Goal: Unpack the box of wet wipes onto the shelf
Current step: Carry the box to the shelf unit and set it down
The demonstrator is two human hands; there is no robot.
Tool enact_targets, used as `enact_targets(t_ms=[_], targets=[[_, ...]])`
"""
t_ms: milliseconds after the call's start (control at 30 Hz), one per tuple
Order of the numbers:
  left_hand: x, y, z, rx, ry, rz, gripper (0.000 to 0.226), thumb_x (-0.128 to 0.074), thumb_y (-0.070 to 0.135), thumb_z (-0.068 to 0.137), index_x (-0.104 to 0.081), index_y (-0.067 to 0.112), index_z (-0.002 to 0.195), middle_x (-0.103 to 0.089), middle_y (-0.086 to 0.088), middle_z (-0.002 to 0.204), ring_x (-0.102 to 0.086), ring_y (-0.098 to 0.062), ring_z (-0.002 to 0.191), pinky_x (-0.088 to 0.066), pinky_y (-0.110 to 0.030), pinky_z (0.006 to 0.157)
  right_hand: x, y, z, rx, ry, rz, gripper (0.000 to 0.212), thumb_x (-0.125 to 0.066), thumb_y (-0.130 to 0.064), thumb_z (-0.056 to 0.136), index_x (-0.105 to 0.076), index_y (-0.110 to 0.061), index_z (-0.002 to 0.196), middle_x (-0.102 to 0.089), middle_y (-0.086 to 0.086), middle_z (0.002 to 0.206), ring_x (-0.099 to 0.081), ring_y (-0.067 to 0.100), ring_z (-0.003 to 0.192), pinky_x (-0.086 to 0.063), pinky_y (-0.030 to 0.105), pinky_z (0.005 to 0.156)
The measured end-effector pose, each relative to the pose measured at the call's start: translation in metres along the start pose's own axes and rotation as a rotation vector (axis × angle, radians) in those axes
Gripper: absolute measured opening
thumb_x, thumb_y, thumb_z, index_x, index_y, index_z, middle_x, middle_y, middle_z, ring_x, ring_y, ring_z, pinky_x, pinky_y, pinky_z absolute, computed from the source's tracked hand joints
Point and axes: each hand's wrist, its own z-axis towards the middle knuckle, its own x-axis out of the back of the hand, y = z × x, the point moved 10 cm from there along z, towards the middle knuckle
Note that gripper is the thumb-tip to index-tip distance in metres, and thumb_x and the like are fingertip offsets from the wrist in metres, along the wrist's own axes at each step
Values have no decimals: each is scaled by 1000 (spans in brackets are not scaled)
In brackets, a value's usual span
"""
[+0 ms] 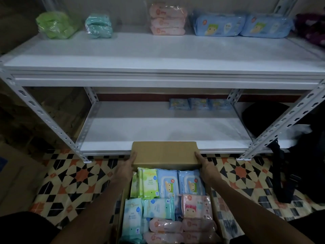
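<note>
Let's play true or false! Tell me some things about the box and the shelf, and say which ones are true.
1. The left hand and right hand both touch the box flap. True.
2. The box is empty. False: it is full of wipe packs.
3. Three pink packs are stacked on the upper shelf. True.
4. The lower shelf holds green packs. False: three small blue packs sit at its back.
5. One hand is lifting out a pack. False: neither hand holds a pack.
</note>
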Motion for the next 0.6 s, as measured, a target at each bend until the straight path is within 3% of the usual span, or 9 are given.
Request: enact_targets(t_ms=[100,200,300,367,467,533,600], targets=[[-2,-4,-15,17,-4,-75,76,-44,-3,96,-21,44,151,-60,2,93,-59,-8,80,-45,-23,66,-6,7,-9,-1,15,-69,79,-51,-24,96,2,-55,145,-58,3,96,-60,14,74,-58,37,70],[-8,2,-25,-74,36,-43,64,-55,4,96,-35,33,150,-66,-4,103,-54,-3,77,-46,-19,75,-7,8,-21,12,9,-78,73,-50,-25,96,-6,-51,149,-56,5,104,-58,13,80,-57,34,73],[-11,1,-37,-113,75,-50,18,-63,30,95,-68,37,111,-67,-1,91,-63,-13,79,-53,-37,91,-2,3,-39,15,16,-25,57,-47,-24,98,-26,-45,147,-53,6,113,-58,13,84,-55,25,71],[-18,0,-45,-64,3,-80,13,-60,25,96,-71,25,103,-67,0,82,-64,-15,76,-55,-34,80,-7,2,-49,-4,-11,-57,38,-47,-22,99,-45,-35,135,-54,3,107,-58,11,83,-54,23,68],[-21,1,-57,-13,-38,-53,14,-51,13,99,-57,20,88,-63,1,79,-61,-12,71,-46,-27,61,-9,-1,-60,-28,-50,-79,26,-47,-21,99,-50,-27,125,-50,-2,100,-57,11,84,-52,23,66],[-18,1,-60,-3,-19,-33,12,-50,17,100,-59,19,92,-63,-4,88,-61,-15,75,-52,-32,67,-8,-2,-60,-16,-55,-70,23,-46,-23,100,-50,-27,123,-52,-2,98,-59,11,82,-52,22,65],[-16,2,-57,-8,-7,16,20,-50,18,99,-62,19,115,-57,-6,108,-60,-17,86,-54,-33,76,-9,-7,-59,40,-77,-80,14,-44,-28,102,-52,-27,113,-56,-1,97,-61,11,82,-56,26,70]])
